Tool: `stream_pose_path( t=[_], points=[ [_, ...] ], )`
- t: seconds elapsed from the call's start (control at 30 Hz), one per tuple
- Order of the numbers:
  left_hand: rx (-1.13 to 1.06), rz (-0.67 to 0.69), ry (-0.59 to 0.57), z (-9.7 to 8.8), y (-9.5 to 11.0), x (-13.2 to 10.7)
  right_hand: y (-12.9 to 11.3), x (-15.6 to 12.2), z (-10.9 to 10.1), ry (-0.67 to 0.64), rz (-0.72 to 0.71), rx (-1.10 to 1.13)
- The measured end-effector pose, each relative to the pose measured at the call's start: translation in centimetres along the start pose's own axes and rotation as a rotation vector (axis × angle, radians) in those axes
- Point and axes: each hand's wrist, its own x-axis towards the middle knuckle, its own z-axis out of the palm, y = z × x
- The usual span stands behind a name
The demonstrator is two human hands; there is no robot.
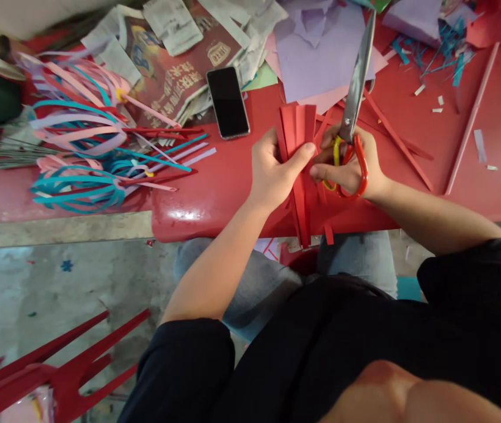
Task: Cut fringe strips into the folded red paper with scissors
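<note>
My left hand [277,170] is closed on a piece of red paper [300,126] cut into long strips, its thumb lying across the front. The strips hang down over the table's front edge. Just to the right, my right hand [350,167] has scissors [353,94] with red and yellow handles in it. Their blades point away from me, up and slightly right, and look closed. The fingertips of my right hand come close to the red strips; whether they touch them I cannot tell. Loose red strips [398,141] lie on the table behind my right hand.
Paper-strip lanterns [78,132] in pink, blue and lilac lie at the left. A black phone [228,103] rests beyond my left hand, near newspapers [166,64]. Purple paper sheets [316,64] lie at the back. A thin pink stick [473,120] and blue shreds [447,50] are at right.
</note>
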Motion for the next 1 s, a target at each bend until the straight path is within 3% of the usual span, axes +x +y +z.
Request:
stream_pose_path(
  t=[0.2, 0.3, 0.4, 0.7, 1.0],
  points=[
    [0.15, 0.406, -0.058, -1.2, 6.5, -2.3, -2.0, -1.7, 0.7, -0.051, -0.301, -0.048],
    [0.143, 0.628, -0.113, -1.2, 8.2, -3.2, -3.0, -2.8, 1.2, -0.133, -0.446, -0.055],
    [0.132, 0.706, -0.131, -1.1, 8.9, -3.7, -3.7, -3.5, 1.6, -0.154, -0.581, -0.114],
    [0.173, 0.678, -0.128, -1.2, 8.8, -3.7, -3.7, -3.7, 1.8, -0.123, -0.605, -0.144],
    [0.201, 0.311, 0.079, -2.0, 7.8, -3.7, -4.0, -3.1, 2.0, 0.004, -0.489, -0.082]
  ],
)
